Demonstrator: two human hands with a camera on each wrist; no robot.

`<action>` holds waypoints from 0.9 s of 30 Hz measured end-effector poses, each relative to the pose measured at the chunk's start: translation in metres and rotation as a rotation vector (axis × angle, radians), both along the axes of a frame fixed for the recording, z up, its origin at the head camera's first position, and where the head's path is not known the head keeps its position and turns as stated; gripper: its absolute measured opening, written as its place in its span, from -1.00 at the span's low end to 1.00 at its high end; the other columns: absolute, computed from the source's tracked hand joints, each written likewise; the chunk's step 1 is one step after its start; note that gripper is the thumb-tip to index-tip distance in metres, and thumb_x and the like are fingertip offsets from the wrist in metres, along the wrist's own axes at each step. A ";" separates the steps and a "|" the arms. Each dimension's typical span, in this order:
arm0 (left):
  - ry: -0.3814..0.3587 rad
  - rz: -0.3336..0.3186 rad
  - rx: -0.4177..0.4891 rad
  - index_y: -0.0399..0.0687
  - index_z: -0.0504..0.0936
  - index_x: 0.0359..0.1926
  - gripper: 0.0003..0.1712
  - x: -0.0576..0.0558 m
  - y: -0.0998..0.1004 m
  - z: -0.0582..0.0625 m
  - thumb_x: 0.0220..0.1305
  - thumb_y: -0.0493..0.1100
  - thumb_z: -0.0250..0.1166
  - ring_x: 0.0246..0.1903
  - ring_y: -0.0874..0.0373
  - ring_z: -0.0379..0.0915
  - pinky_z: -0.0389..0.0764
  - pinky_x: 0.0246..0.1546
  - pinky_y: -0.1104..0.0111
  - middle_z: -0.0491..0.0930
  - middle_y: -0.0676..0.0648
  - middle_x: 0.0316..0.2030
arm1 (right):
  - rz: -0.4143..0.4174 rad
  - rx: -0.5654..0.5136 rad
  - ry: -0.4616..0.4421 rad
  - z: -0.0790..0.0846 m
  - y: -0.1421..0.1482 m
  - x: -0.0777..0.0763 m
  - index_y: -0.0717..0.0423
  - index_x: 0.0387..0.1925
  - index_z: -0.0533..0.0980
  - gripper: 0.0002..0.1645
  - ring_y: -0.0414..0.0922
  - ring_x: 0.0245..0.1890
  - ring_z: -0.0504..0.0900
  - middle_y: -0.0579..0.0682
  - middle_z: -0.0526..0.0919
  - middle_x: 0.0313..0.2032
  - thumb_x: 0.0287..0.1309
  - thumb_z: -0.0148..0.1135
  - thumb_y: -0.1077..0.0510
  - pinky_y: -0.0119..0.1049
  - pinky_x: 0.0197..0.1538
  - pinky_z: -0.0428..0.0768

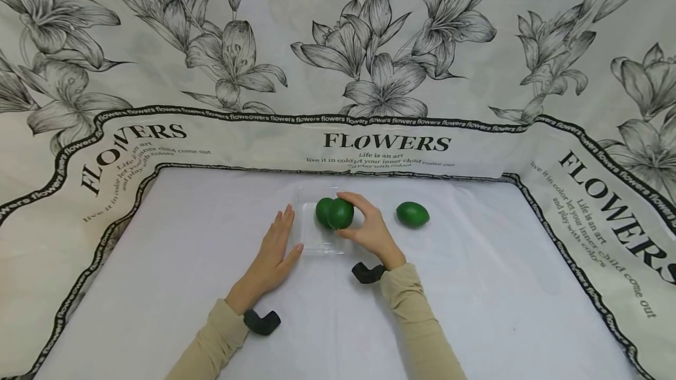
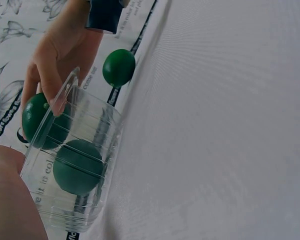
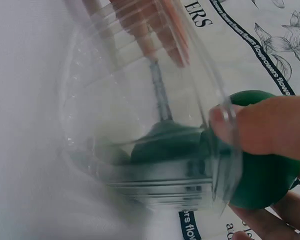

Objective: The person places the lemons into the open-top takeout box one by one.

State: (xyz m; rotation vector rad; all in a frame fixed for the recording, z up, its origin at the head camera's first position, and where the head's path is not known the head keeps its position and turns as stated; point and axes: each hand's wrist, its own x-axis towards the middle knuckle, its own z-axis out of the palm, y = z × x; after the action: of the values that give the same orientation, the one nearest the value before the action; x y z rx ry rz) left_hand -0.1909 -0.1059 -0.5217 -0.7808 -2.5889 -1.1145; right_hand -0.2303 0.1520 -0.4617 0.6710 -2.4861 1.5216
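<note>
A clear plastic box [image 1: 315, 243] stands on the white cloth in front of me. One green lime [image 2: 78, 172] lies inside it. My right hand [image 1: 372, 228] pinches a second lime [image 1: 341, 214] between thumb and fingers. That lime is at the box's rim, partly covering the first one in the head view. Along the box's left side is my left hand [image 1: 271, 254], fingers extended and thumb spread, close against the wall. Whether it presses the wall is hard to tell. To the right of the box, a third lime [image 1: 412, 214] lies on the cloth.
White cloth [image 1: 475, 298] covers the table. A flower-printed curtain [image 1: 385, 98] borders it at the back and both sides. Each wrist carries a black device, one at the left wrist [image 1: 262, 322] and another at the right [image 1: 368, 273].
</note>
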 end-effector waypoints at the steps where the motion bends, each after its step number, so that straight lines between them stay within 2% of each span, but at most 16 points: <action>1: 0.002 0.000 -0.002 -0.23 -0.14 0.56 -0.15 0.000 0.000 0.000 0.47 -0.04 0.07 0.51 -0.27 -0.30 -0.11 0.38 -0.24 -0.25 -0.09 0.58 | 0.003 0.016 0.015 0.000 -0.001 0.000 0.08 0.30 0.46 -0.02 0.02 0.33 0.38 0.02 0.48 0.28 -0.29 0.59 0.41 0.08 0.37 0.27; 7: 0.006 -0.005 0.003 -0.23 -0.14 0.56 -0.15 -0.001 0.000 -0.001 0.48 -0.03 0.06 0.51 -0.28 -0.31 -0.12 0.38 -0.25 -0.25 -0.10 0.58 | 0.006 0.074 0.062 0.001 -0.007 0.001 0.22 0.26 0.46 -0.05 0.05 0.30 0.41 0.09 0.49 0.25 -0.32 0.57 0.45 0.03 0.35 0.31; 15: -0.005 0.003 -0.007 -0.24 -0.14 0.56 -0.15 -0.001 0.000 -0.002 0.49 -0.01 0.05 0.51 -0.26 -0.32 -0.12 0.38 -0.24 -0.27 -0.08 0.58 | -0.002 0.177 0.057 0.002 -0.014 0.003 0.15 0.25 0.48 -0.07 0.09 0.28 0.44 0.12 0.50 0.25 -0.30 0.58 0.42 0.04 0.33 0.35; 20: -0.010 0.001 -0.002 -0.22 -0.15 0.57 -0.15 -0.001 0.000 0.000 0.48 -0.02 0.05 0.51 -0.25 -0.32 -0.12 0.39 -0.24 -0.27 -0.08 0.58 | -0.069 0.268 0.131 0.003 -0.020 0.004 0.15 0.24 0.49 -0.08 0.11 0.25 0.47 0.11 0.51 0.24 -0.31 0.59 0.37 0.07 0.32 0.35; 27: -0.009 0.007 -0.010 -0.23 -0.14 0.56 -0.16 -0.001 0.000 -0.001 0.49 -0.02 0.05 0.51 -0.26 -0.31 -0.12 0.39 -0.24 -0.27 -0.07 0.58 | -0.174 0.469 0.220 0.007 -0.030 0.011 0.16 0.25 0.48 -0.10 0.13 0.23 0.46 0.15 0.51 0.21 -0.27 0.58 0.29 0.17 0.37 0.22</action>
State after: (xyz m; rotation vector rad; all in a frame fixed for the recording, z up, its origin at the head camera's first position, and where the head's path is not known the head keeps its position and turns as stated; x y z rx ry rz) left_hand -0.1922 -0.1055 -0.5231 -0.7705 -2.6045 -1.1073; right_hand -0.2196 0.1215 -0.4548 0.6204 -2.6562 0.7614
